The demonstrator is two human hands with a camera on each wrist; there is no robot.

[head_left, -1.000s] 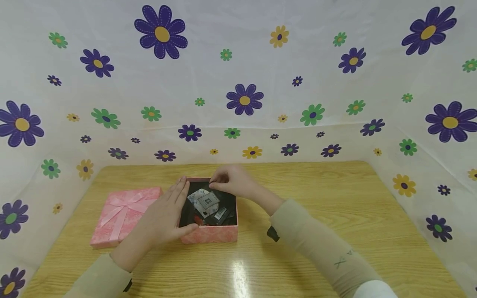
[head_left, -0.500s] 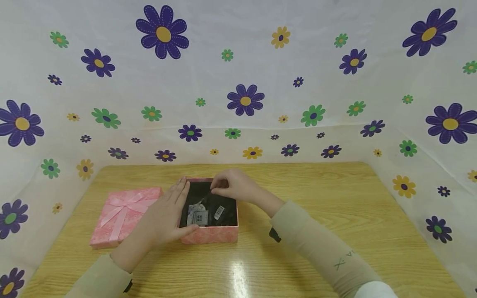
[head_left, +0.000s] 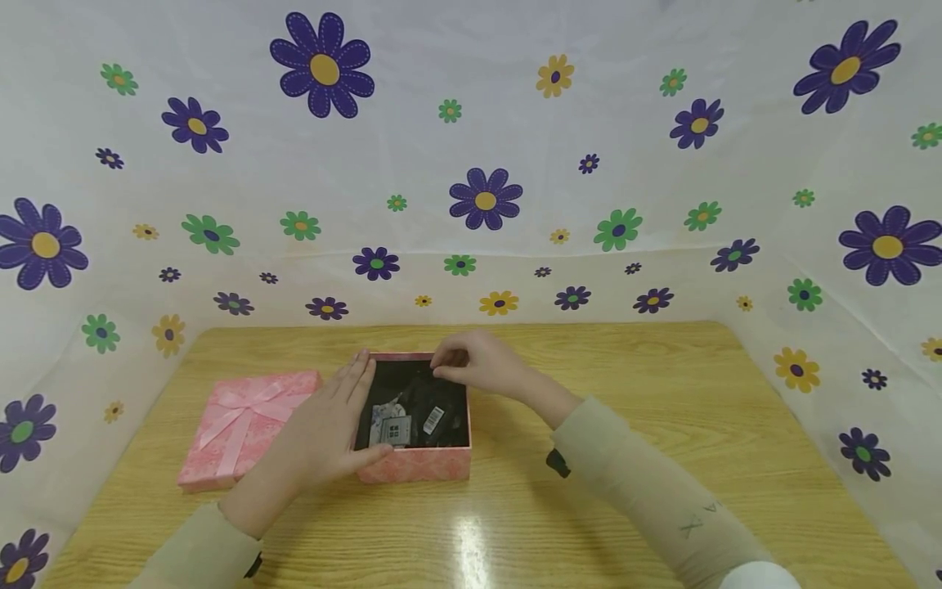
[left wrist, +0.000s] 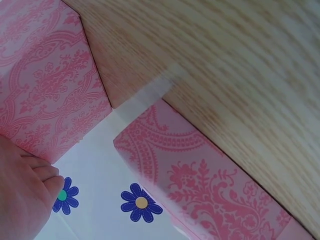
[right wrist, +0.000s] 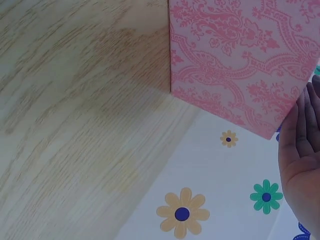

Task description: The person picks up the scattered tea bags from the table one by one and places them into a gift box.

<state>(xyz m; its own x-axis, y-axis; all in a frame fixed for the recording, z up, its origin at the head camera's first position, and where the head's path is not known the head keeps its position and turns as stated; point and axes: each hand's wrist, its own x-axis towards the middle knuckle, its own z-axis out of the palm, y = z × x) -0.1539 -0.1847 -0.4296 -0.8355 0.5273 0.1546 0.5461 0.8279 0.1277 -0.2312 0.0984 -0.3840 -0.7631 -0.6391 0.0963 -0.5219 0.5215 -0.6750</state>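
The box point(head_left: 415, 466), pink-patterned and without its lid, stands on the table with a black inside. In it lie a black packet with a white barcode label point(head_left: 433, 420) and a grey-and-white printed card point(head_left: 396, 429), partly covered by black. My left hand point(head_left: 324, 433) rests along the box's left side, fingers straight over the rim and thumb at the front edge. Over the back right corner is my right hand point(head_left: 478, 364), its fingers bent and thumb near the index fingertip; I cannot tell if it holds anything. The right wrist view shows this hand point(right wrist: 302, 155) beside the box wall.
To the left of the box lies its pink lid point(head_left: 250, 425) with a ribbon bow, close to the left forearm. The wooden table point(head_left: 662, 393) meets a white flower-print cloth point(head_left: 412, 147) at the back and sides.
The right hand first held a dark thing at the back of the box, then shifted slightly right. Black material now covers much of the card and a red item. The left hand stayed put.
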